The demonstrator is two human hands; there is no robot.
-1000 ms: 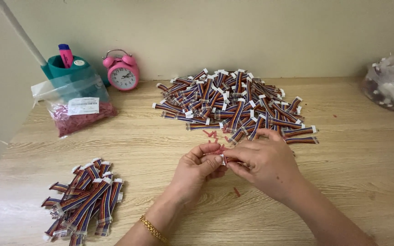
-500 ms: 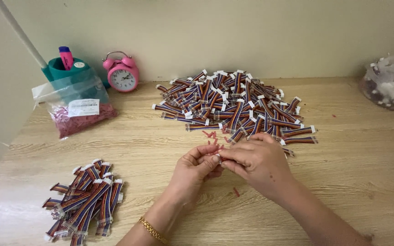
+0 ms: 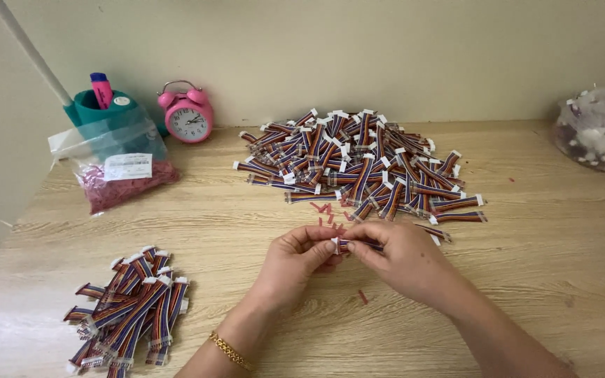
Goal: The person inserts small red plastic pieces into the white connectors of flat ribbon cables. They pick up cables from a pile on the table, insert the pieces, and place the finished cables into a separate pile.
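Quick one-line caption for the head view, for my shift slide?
Both hands, left hand and right hand, pinch one ribbon cable between large pile and small pile.

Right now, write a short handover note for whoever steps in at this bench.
Left hand and right hand: both pinch one short rainbow ribbon cable between the fingers, just above the wooden table.
Big cable pile lies at the back centre; smaller cable pile sits front left.
Small red bits lie scattered near the hands.
Done, seemingly: the small pile. Left, seemingly: the big pile.
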